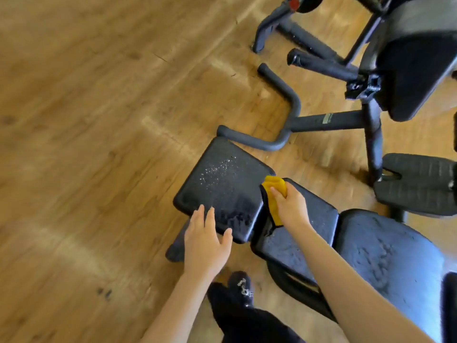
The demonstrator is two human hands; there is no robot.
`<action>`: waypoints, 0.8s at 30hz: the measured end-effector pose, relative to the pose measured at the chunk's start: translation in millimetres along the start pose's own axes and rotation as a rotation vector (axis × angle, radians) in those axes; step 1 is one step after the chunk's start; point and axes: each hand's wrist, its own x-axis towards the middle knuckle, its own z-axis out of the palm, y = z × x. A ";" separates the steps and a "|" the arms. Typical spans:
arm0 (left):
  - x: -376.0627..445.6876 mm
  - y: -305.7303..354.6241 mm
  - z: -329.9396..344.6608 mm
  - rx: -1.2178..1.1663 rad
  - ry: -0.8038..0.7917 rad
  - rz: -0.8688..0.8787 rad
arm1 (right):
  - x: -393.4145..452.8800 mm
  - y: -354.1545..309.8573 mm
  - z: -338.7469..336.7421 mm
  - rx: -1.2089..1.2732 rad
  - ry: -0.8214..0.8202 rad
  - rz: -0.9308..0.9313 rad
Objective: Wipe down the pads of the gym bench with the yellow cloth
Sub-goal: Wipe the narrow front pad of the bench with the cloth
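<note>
A black gym bench lies across the lower middle and right, made of three pads. The end seat pad carries a patch of white droplets. The middle pad and the long back pad look wet and smeared. My right hand is shut on the yellow cloth, which hangs in the gap between the seat pad and the middle pad. My left hand rests flat on the near edge of the seat pad, its fingers spread and nothing in it.
A curved black handle bar of the bench frame lies on the wooden floor beyond the seat pad. More black gym equipment with its own pads stands at the top right. My dark-trousered leg and shoe are below the bench.
</note>
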 end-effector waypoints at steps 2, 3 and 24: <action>-4.4 -9.0 17.6 -0.080 0.041 -0.050 | 13.3 2.5 3.0 -0.074 -0.017 -0.108; -3.7 -13.7 27.1 -0.109 0.069 -0.065 | 22.2 4.8 5.4 -0.101 -0.019 -0.174; 25.0 -34.8 130.2 -0.114 0.683 0.116 | 85.3 72.1 37.1 -0.414 -0.311 -1.029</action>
